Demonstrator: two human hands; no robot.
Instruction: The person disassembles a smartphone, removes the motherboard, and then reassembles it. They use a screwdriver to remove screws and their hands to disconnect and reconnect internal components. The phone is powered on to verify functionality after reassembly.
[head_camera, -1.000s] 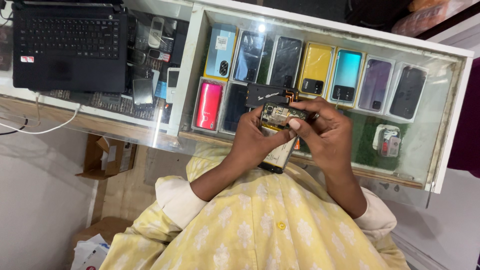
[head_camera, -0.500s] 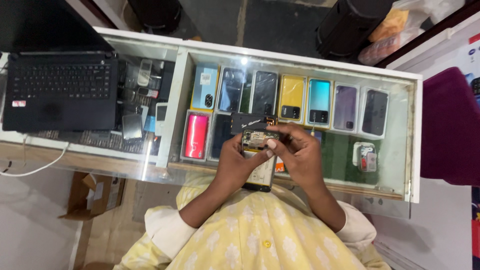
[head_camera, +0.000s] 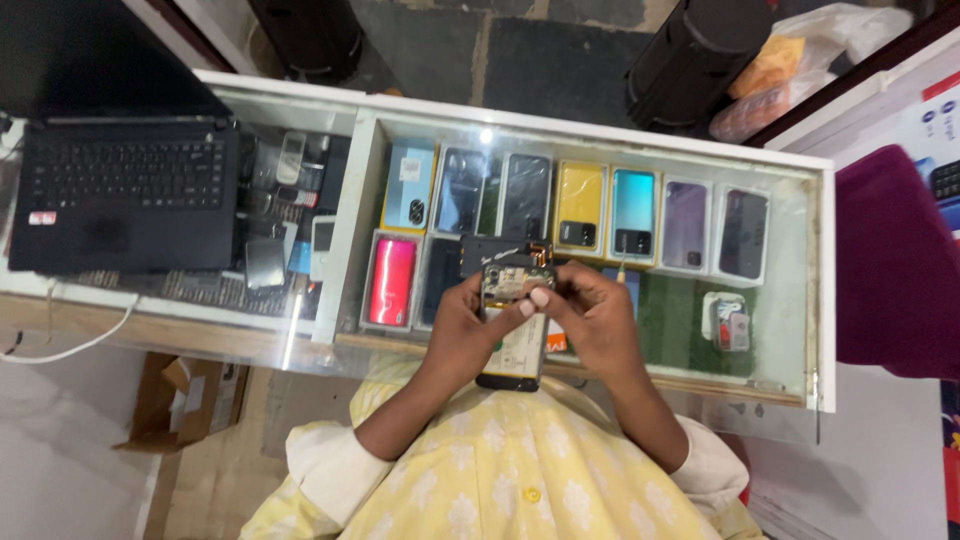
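Over the glass counter (head_camera: 790, 300) we grip an opened phone (head_camera: 512, 335) with our left hand (head_camera: 462, 330), while our right hand (head_camera: 592, 318) pinches its top edge. Boxed phones (head_camera: 580, 208) lie beneath the glass; a laptop (head_camera: 125, 195) sits well left.

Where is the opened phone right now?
In the head view the opened phone sits at centre, gripped between the left hand and the right hand, above the glass counter near the red phone.
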